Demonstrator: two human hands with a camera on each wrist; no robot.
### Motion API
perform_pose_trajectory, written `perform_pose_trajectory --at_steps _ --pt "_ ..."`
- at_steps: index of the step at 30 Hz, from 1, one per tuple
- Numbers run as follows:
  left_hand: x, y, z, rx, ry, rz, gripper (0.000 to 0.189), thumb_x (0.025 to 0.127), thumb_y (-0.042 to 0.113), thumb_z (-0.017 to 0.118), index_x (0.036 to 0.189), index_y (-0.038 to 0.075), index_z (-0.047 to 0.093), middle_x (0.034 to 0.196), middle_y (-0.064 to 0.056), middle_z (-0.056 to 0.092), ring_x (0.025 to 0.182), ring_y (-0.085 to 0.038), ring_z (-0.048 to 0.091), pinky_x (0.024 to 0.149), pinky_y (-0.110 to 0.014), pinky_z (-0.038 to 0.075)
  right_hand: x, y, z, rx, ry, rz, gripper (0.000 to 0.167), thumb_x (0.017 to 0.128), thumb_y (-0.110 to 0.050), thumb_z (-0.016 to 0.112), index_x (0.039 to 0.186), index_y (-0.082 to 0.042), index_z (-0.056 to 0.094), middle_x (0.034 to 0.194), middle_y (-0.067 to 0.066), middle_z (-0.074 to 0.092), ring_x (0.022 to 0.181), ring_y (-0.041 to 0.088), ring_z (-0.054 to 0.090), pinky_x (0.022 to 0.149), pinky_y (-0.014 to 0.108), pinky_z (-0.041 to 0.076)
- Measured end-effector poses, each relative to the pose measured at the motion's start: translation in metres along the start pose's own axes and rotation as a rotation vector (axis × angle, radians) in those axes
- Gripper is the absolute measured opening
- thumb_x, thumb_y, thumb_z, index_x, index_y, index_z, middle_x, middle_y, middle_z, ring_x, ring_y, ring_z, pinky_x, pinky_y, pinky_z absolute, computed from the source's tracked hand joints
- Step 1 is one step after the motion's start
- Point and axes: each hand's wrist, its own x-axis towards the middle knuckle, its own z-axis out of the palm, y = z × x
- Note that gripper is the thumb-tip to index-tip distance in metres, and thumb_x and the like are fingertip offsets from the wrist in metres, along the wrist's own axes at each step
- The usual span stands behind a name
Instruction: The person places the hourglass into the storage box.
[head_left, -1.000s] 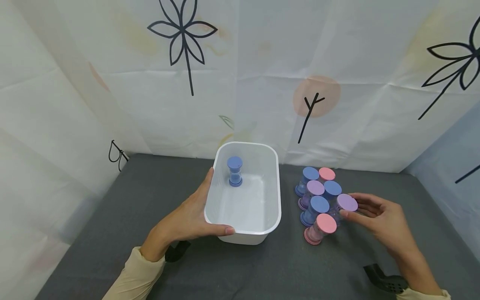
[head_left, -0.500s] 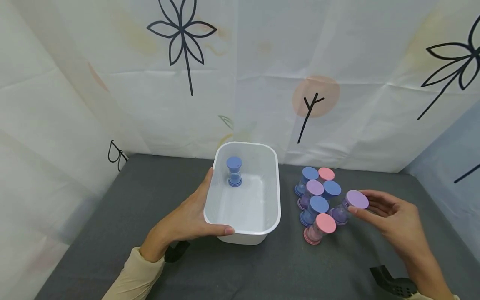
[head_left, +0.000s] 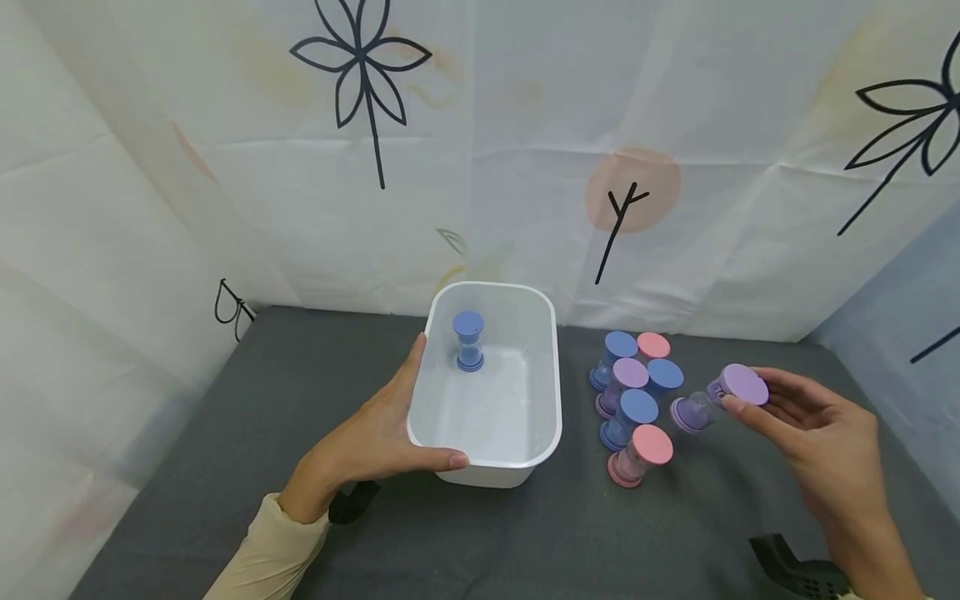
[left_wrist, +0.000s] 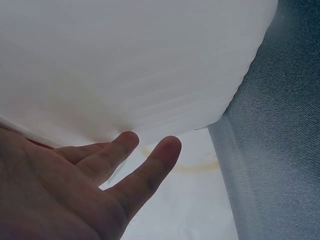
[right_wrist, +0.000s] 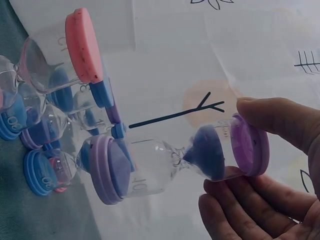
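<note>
My right hand (head_left: 832, 442) pinches a purple sand timer (head_left: 697, 410) by its upper cap, between thumb and fingers. The timer leans, its base towards the cluster. In the right wrist view, purple sand (right_wrist: 207, 152) shows inside its clear glass. At the centre is a white plastic bin (head_left: 557, 375) with one blue sand timer (head_left: 469, 340) upright in its back left part. My left hand (head_left: 375, 429) rests at the bin's near left corner, thumb along the front and fingers along the left side. The left wrist view shows these fingers (left_wrist: 150, 172) extended at the bin's wall (left_wrist: 125, 60).
Right of the bin several sand timers stand close together: a pink one (head_left: 651, 445) in front, blue ones (head_left: 638, 407), a purple one (head_left: 630, 373) and a pink one (head_left: 654, 344) at the back. Dark grey cloth (head_left: 525, 542) covers the table. A white patterned curtain (head_left: 525, 167) hangs behind.
My right hand has drawn the purple sand timer out of the cluster, to the right and slightly up, and it now stands apart from the others. My left hand and the bin stay put.
</note>
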Motion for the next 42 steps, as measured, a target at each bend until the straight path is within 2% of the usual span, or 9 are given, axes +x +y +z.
perform_pose_trajectory --at_steps 8,17,25,33,42 --pt "0.001 0.003 0.0 -0.013 -0.003 0.007 0.134 0.072 0.024 0.095 0.162 0.033 -0.004 0.16 0.01 0.027 0.124 -0.026 0.051 0.098 -0.04 0.048 -0.001 -0.004 0.005 0.098 0.031 -0.097 0.048 0.077 0.024 0.074 0.123 0.015 0.063 0.106 0.009 0.074 0.094 0.014 0.073 0.079 0.021 0.055" --pt "0.001 0.004 0.0 -0.009 -0.001 0.001 0.134 0.071 0.024 0.095 0.162 0.032 -0.003 0.159 0.009 0.028 0.121 -0.026 0.053 0.096 -0.04 0.049 -0.002 -0.01 0.009 0.103 0.087 -0.121 0.047 0.077 0.027 0.071 0.121 0.014 0.065 0.106 0.01 0.074 0.094 0.016 0.072 0.08 0.019 0.055" --pt "0.0 0.004 0.0 0.001 0.005 -0.007 0.134 0.071 0.023 0.095 0.162 0.029 -0.003 0.159 0.007 0.028 0.121 -0.027 0.053 0.096 -0.041 0.05 -0.003 -0.018 0.01 0.181 0.045 -0.168 0.047 0.076 0.033 0.066 0.12 0.018 0.062 0.108 0.016 0.072 0.096 0.021 0.072 0.081 0.021 0.055" --pt "0.0 0.002 -0.001 -0.007 0.001 -0.001 0.134 0.071 0.022 0.094 0.162 0.031 -0.004 0.16 0.005 0.027 0.122 -0.027 0.052 0.096 -0.042 0.05 -0.004 -0.029 0.017 0.099 0.043 -0.168 0.05 0.076 0.028 0.07 0.124 0.018 0.06 0.113 0.016 0.07 0.098 0.021 0.07 0.082 0.021 0.055" --pt "0.0 0.002 0.0 -0.004 0.0 -0.016 0.133 0.072 0.021 0.094 0.162 0.029 -0.004 0.158 0.003 0.03 0.117 -0.028 0.055 0.093 -0.041 0.051 -0.004 -0.045 0.029 0.116 -0.076 -0.182 0.052 0.077 0.029 0.07 0.127 0.018 0.058 0.116 0.018 0.068 0.099 0.022 0.07 0.082 0.024 0.056"
